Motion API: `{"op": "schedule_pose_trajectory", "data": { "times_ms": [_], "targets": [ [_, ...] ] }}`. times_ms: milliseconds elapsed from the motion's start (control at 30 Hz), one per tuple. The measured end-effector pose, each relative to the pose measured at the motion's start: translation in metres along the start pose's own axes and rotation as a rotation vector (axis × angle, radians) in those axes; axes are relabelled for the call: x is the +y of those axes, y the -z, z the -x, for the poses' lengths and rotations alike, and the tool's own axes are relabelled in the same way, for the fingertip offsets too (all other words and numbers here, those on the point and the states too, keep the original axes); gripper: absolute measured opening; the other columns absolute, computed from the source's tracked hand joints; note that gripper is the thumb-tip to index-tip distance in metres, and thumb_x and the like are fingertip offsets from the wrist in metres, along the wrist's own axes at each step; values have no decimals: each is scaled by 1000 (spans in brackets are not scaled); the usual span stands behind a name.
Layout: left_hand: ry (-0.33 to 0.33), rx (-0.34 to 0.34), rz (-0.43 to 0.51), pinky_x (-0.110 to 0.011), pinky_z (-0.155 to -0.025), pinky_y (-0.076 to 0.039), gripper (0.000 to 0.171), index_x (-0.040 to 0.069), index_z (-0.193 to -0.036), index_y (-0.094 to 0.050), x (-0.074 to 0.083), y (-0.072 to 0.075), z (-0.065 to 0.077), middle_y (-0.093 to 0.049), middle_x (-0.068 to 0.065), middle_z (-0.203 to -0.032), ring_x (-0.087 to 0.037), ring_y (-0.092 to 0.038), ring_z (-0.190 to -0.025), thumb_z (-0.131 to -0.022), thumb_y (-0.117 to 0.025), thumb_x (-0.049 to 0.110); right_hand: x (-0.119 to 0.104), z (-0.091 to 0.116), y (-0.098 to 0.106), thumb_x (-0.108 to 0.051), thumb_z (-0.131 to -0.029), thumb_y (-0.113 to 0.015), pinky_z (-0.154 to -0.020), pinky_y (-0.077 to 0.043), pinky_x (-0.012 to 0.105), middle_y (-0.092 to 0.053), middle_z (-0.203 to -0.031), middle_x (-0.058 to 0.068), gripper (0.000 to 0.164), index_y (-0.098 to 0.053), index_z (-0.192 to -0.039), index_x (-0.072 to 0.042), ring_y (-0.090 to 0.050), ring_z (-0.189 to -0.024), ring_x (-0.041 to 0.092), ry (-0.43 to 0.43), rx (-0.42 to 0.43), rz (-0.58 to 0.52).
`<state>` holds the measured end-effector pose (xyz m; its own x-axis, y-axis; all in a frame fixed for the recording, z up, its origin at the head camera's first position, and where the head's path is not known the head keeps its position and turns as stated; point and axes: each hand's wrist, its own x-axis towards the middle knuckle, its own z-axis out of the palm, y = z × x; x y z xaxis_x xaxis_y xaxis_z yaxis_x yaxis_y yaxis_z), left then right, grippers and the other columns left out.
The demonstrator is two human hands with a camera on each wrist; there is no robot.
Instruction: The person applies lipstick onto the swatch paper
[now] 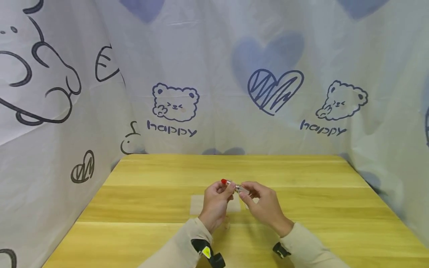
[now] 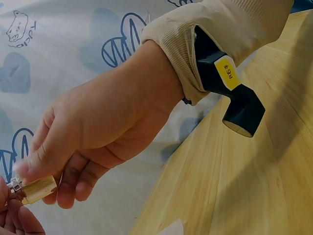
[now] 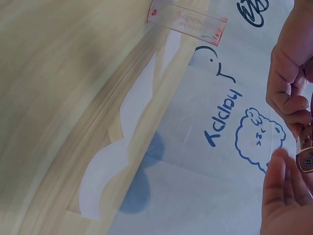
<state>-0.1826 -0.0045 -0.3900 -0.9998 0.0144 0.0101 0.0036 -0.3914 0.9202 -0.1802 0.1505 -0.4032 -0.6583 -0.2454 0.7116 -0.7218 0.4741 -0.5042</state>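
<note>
Both hands hold a lipstick over the middle of the table. Its red bullet is bare and points left, past the left thumb. My left hand pinches the silvery part below the bullet. At the other end, my right hand grips the clear, shiny base between thumb and fingers. The left wrist view has the gold-looking base between the fingertips of both hands. In the right wrist view the round end of the base faces the camera, with a dark label on it.
White paper pieces lie on the wooden table beneath the hands. Near them stands a clear case with red lettering. Printed white curtains enclose the table's back and sides.
</note>
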Motion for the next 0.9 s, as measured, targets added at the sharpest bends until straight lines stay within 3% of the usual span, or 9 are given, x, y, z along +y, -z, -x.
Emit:
{"op": "schedule_pose_trajectory", "data": {
  "times_ms": [133, 233, 567, 900],
  "targets": [
    [-7, 7, 8, -26, -72, -49, 20, -5, -100, -59, -1, 1, 1, -59, -4, -86, -12, -56, -78, -92, -68, 11, 0, 1, -3, -4, -72, -85, -64, -56, 27, -66, -94, 7, 41, -65, -107, 1, -65, -79, 17, 1, 25, 12],
    [-10, -6, 22, -26, -72, -49, 18, -4, -99, -59, -1, 1, 1, -59, -4, -85, -12, -55, -77, -92, -68, 10, 0, 0, -4, -1, -70, -85, -63, -55, 27, -64, -91, 5, 39, -65, -103, -1, -63, -76, 16, 20, 47, 39],
    [19, -23, 42, -22, -70, -49, 25, -9, -107, -56, -2, 2, 2, -58, -5, -89, -12, -55, -80, -94, -65, 10, -1, 1, -2, 1, -78, -79, -61, -55, 23, -67, -87, 5, 27, -67, -102, 3, -63, -70, 9, 19, 3, 34],
    [23, -36, 27, -23, -71, -49, 17, -4, -101, -59, -4, 4, 0, -60, -4, -88, -12, -56, -80, -93, -65, 9, -3, 0, 0, -1, -80, -78, -63, -56, 25, -67, -86, 3, 26, -67, -102, 4, -63, -71, 10, -22, -38, 32]
  ]
}}
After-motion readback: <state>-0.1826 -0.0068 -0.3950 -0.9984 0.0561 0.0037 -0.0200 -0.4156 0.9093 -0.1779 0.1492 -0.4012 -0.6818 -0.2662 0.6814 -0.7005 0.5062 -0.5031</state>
